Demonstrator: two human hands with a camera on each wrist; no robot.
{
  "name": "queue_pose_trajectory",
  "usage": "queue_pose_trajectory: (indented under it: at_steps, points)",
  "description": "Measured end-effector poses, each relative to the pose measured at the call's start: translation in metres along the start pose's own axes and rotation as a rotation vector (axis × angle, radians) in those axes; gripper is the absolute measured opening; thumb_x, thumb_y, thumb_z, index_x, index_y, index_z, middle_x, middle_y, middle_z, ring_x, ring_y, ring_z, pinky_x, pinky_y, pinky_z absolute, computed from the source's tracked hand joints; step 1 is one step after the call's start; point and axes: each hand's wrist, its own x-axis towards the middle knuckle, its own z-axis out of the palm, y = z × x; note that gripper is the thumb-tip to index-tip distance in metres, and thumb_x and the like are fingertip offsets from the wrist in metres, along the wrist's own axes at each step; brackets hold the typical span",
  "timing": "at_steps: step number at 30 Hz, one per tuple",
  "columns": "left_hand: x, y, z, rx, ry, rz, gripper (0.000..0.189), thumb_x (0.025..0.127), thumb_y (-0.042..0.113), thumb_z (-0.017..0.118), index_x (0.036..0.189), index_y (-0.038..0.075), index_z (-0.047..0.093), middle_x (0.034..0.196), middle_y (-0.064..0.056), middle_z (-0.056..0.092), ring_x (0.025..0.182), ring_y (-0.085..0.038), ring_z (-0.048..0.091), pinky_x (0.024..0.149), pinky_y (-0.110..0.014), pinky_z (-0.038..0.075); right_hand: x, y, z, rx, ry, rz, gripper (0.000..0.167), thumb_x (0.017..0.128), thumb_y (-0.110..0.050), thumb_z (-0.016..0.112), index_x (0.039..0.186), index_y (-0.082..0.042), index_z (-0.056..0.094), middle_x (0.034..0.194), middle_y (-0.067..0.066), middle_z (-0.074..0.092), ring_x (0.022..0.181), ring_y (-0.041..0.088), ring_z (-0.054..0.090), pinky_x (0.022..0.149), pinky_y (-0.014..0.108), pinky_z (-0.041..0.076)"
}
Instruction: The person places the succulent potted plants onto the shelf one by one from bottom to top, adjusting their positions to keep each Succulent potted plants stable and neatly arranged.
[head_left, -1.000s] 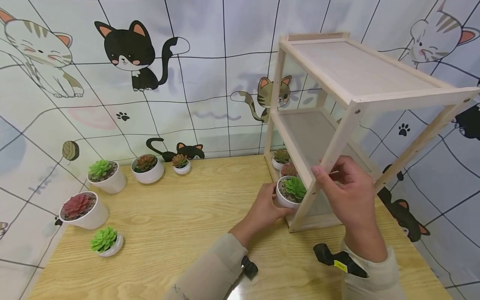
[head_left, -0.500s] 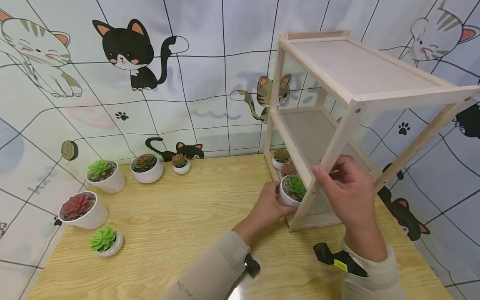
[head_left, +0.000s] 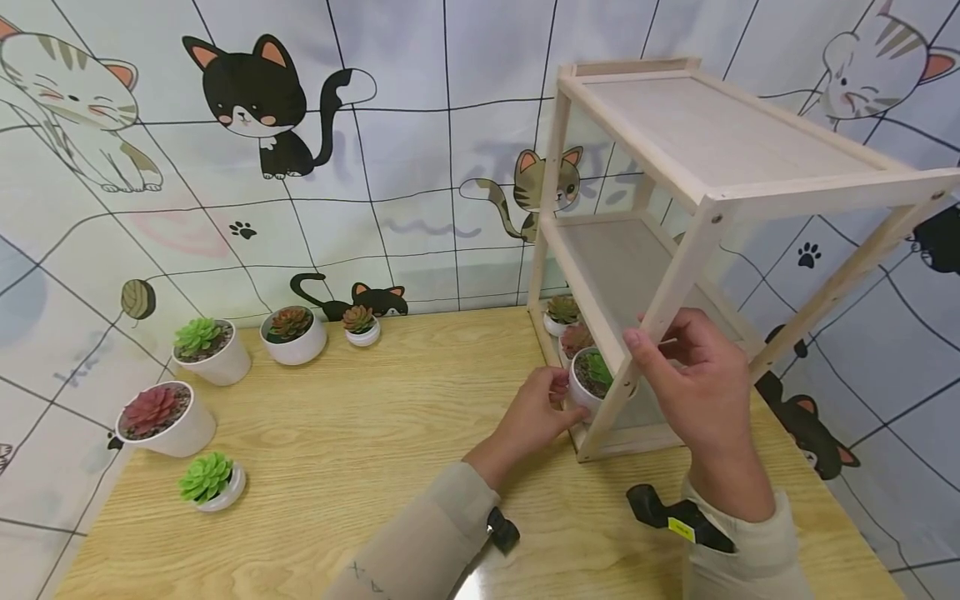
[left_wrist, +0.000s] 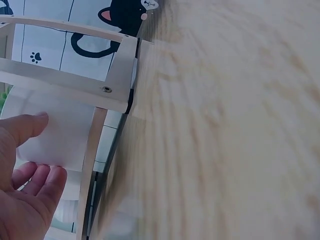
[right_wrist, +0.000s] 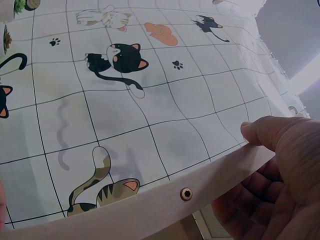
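Observation:
My left hand (head_left: 528,419) holds a green succulent in a white pot (head_left: 583,402) at the front of the rack's bottom shelf. In the left wrist view, the thumb lies on one side of the white pot (left_wrist: 65,130) and the fingertips on another. My right hand (head_left: 701,387) grips the front post (head_left: 678,287) of a pale wooden rack, thumb on the near side. The right wrist view shows that hand (right_wrist: 287,175) around the wood, its fingers partly hidden. Behind the held pot stand a reddish succulent (head_left: 577,338) and a brownish-green one (head_left: 562,309).
The rack has a middle shelf (head_left: 615,258) and a top shelf (head_left: 750,125). At the table's left are several potted succulents, among them a red one (head_left: 167,417), a small green one (head_left: 212,481) and a small brown one (head_left: 362,325). A cat-print sheet (head_left: 420,167) hangs behind.
My left hand has moved the potted green succulent slightly right, further into the bottom shelf behind the front post. My right hand keeps its place on the post.

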Motion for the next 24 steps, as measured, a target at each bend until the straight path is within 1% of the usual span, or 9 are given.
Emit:
queue_pose_trajectory:
  at_steps: [4, 6, 10, 17, 21, 24]
  points:
    - [0.0011, -0.0005, 0.0009, 0.025, 0.003, 0.002, 0.049, 0.093, 0.025, 0.081, 0.134, 0.009, 0.059, 0.122, 0.000, 0.063, 0.111, -0.011, 0.063, 0.100, -0.026, 0.055, -0.0002, 0.0002, 0.0001, 0.006, -0.002, -0.001, 0.022, 0.091, 0.003, 0.075, 0.112, 0.008, 0.070, 0.102, -0.012, 0.073, 0.078, 0.005, 0.066, 0.070, 0.012, 0.058]
    - [0.0017, -0.0007, 0.0011, 0.019, 0.003, 0.002, 0.045, 0.094, 0.024, 0.079, 0.132, 0.009, 0.061, 0.121, 0.000, 0.065, 0.108, -0.009, 0.063, 0.097, -0.024, 0.056, 0.0001, 0.0004, 0.0001, 0.012, -0.001, -0.002, 0.021, 0.091, 0.003, 0.075, 0.111, 0.008, 0.070, 0.102, -0.010, 0.073, 0.078, 0.005, 0.066, 0.069, 0.012, 0.058]
    - [0.0032, -0.0009, 0.0023, -0.001, 0.000, 0.003, 0.035, 0.096, 0.023, 0.077, 0.125, 0.008, 0.065, 0.116, -0.001, 0.068, 0.102, -0.006, 0.065, 0.090, -0.020, 0.056, 0.0010, 0.0008, 0.0002, 0.013, 0.006, -0.008, 0.021, 0.091, 0.003, 0.075, 0.110, 0.008, 0.070, 0.100, -0.011, 0.073, 0.077, 0.005, 0.066, 0.068, 0.012, 0.058]
    - [0.0040, -0.0001, 0.0052, 0.000, 0.002, 0.000, 0.029, 0.097, 0.023, 0.075, 0.121, 0.009, 0.067, 0.110, -0.001, 0.071, 0.095, -0.003, 0.065, 0.083, -0.017, 0.056, 0.0013, 0.0014, 0.0000, 0.010, 0.003, -0.031, 0.021, 0.091, 0.003, 0.074, 0.111, 0.009, 0.070, 0.101, -0.008, 0.074, 0.078, 0.004, 0.066, 0.068, 0.012, 0.058]
    - [0.0043, -0.0005, 0.0068, 0.005, 0.003, 0.001, 0.027, 0.098, 0.024, 0.075, 0.119, 0.009, 0.068, 0.108, -0.001, 0.071, 0.093, -0.002, 0.065, 0.081, -0.017, 0.056, 0.0014, 0.0022, 0.0001, 0.012, 0.000, -0.058, 0.021, 0.091, 0.004, 0.074, 0.110, 0.009, 0.069, 0.102, -0.014, 0.072, 0.078, 0.004, 0.066, 0.068, 0.012, 0.058]
    - [0.0042, -0.0006, 0.0070, -0.001, 0.004, 0.000, 0.027, 0.098, 0.024, 0.075, 0.119, 0.009, 0.068, 0.108, -0.001, 0.071, 0.093, -0.002, 0.065, 0.081, -0.017, 0.056, 0.0014, 0.0019, 0.0001, 0.015, 0.004, -0.062, 0.022, 0.090, 0.005, 0.075, 0.110, 0.010, 0.069, 0.102, -0.018, 0.071, 0.078, 0.003, 0.066, 0.067, 0.012, 0.057]
